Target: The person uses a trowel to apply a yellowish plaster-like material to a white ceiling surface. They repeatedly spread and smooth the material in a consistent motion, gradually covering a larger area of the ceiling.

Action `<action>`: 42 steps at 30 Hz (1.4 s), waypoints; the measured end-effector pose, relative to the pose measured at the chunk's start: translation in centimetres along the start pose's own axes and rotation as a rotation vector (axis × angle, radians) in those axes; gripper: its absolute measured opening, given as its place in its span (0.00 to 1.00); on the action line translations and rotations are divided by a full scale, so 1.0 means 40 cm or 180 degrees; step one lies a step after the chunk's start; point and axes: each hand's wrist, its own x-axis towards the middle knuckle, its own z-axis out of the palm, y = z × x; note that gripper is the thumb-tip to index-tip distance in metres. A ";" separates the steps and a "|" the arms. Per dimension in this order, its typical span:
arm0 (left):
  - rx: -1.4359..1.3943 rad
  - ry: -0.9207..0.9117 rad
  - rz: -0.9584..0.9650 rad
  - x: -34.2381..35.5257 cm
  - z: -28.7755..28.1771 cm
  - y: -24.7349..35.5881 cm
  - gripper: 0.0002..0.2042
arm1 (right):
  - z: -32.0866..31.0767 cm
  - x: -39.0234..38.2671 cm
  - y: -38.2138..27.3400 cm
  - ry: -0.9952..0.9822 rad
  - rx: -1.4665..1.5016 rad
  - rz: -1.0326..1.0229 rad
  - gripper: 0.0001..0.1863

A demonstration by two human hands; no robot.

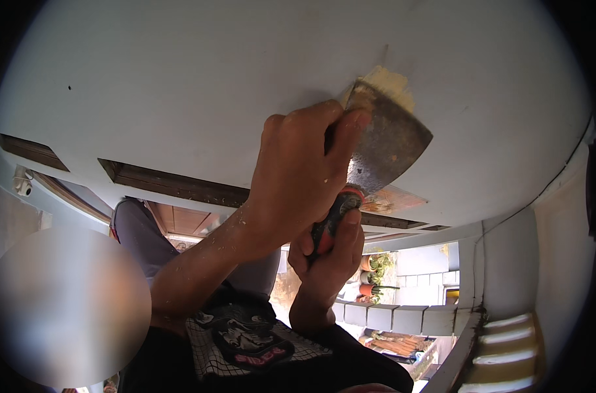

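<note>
A wide steel putty knife (386, 147) with a red and black handle is pressed flat against the white ceiling (180, 85). Its blade edge meets a patch of cream filler (393, 82). My left hand (298, 177) reaches up from the lower left, its fingers pushing on the back of the blade near the handle. Just below it, my right hand (327, 259) is wrapped around the handle. Both forearms are speckled with pale spots.
Dark wooden slots (173, 183) run along the ceiling's edge, with a small security camera (23, 187) at the left. Below are potted plants (373, 268), a low block wall (396, 318) and pale steps (507, 354). A thin cable (553, 183) follows the right wall.
</note>
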 end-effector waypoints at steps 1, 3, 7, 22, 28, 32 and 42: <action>0.0058 0.0016 -0.0064 -0.018 0.004 -0.024 0.19 | -0.026 -0.012 0.045 0.0086 -0.0344 -0.0104 0.31; 0.0105 0.0000 -0.0051 -0.037 0.004 -0.040 0.18 | -0.020 -0.011 0.038 0.0078 -0.0449 -0.0065 0.31; 0.0023 -0.0040 -0.0063 -0.006 -0.005 -0.015 0.18 | -0.003 0.003 -0.016 -0.0276 0.0181 0.0177 0.31; -0.0078 -0.0062 -0.0055 -0.019 0.015 -0.043 0.17 | -0.004 -0.022 -0.025 -0.0207 0.0241 0.0273 0.27; -0.0164 -0.0248 -0.0713 -0.034 0.001 -0.043 0.18 | -0.011 -0.028 -0.021 -0.0279 0.0177 0.0432 0.26; 0.0082 -0.0099 -0.0133 0.003 0.005 -0.010 0.19 | -0.001 0.000 -0.055 -0.0323 0.0300 0.0242 0.28; -0.0134 -0.0468 -0.0949 -0.048 -0.021 -0.030 0.21 | -0.027 -0.049 -0.023 -0.0395 0.0345 0.0658 0.27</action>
